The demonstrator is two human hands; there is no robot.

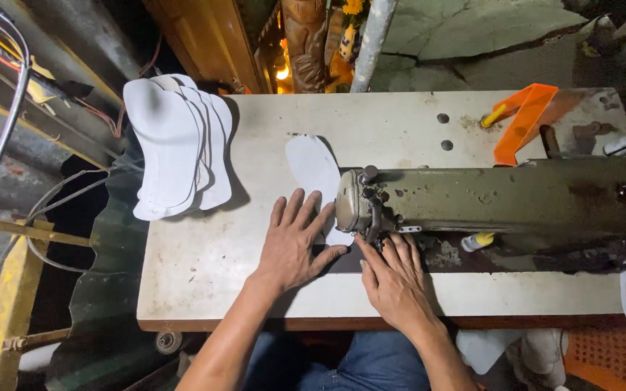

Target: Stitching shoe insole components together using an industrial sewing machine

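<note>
Worn off-white counter (204, 268) carries an olive-green metal sewing machine (501, 192) along its right half; a white, sole-shaped fabric piece (311, 165) lies flat in front of the machine head, its near end running under the needle area; the left hand (293, 242) rests on it with fingers spread, grip released, pressing flat; the right hand (394, 279) lies just beside the needle, fingers extended, grip likewise released, holding nothing. Good practice, as judged: keep both palms flat, tension even, and fingertips clear of the needle. A stack of white sole-shaped pieces (175, 152) overhangs the far-left corner; an orange plastic guide (523, 116) lies behind the machine.
</note>
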